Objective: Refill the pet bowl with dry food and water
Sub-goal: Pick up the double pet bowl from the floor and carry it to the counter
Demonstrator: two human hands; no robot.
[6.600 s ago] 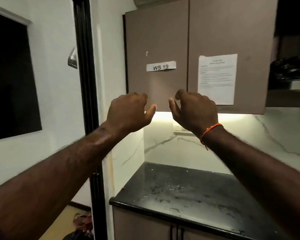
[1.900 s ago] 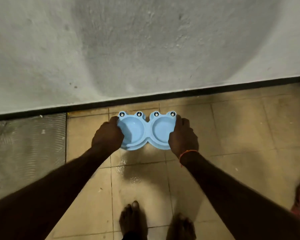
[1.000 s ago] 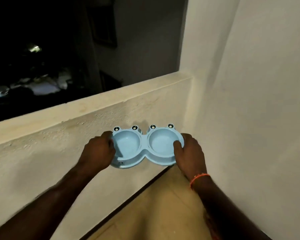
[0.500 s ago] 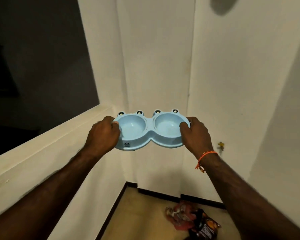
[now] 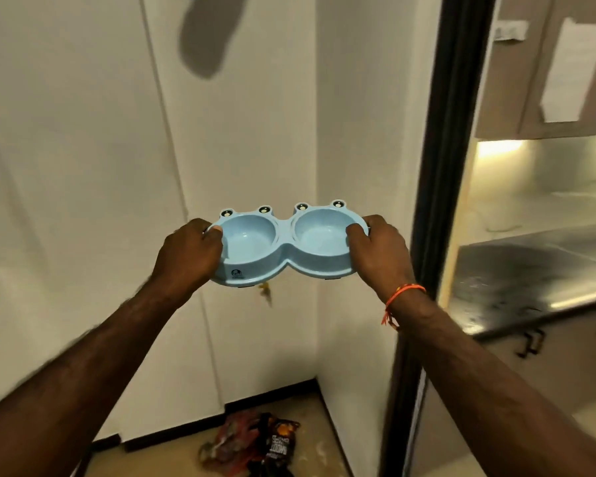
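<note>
A light blue double pet bowl [image 5: 286, 247] with frog-eye knobs on its far rim is held level in the air at chest height. Both of its cups look empty. My left hand [image 5: 186, 256] grips its left end, thumb over the rim. My right hand [image 5: 379, 256], with an orange thread at the wrist, grips its right end the same way. On the floor below lies a crumpled dark and red food bag [image 5: 255, 445].
White walls meet in a corner straight ahead. A black door frame [image 5: 441, 166] stands at the right. Past it are a dark wet counter [image 5: 530, 273], lower cabinets with handles and a brown upper cabinet [image 5: 516, 80] with a paper sheet.
I lifted the bowl from the floor by a low wall and turned right while carrying it. The door frame and kitchen counter have come into view at the right.
</note>
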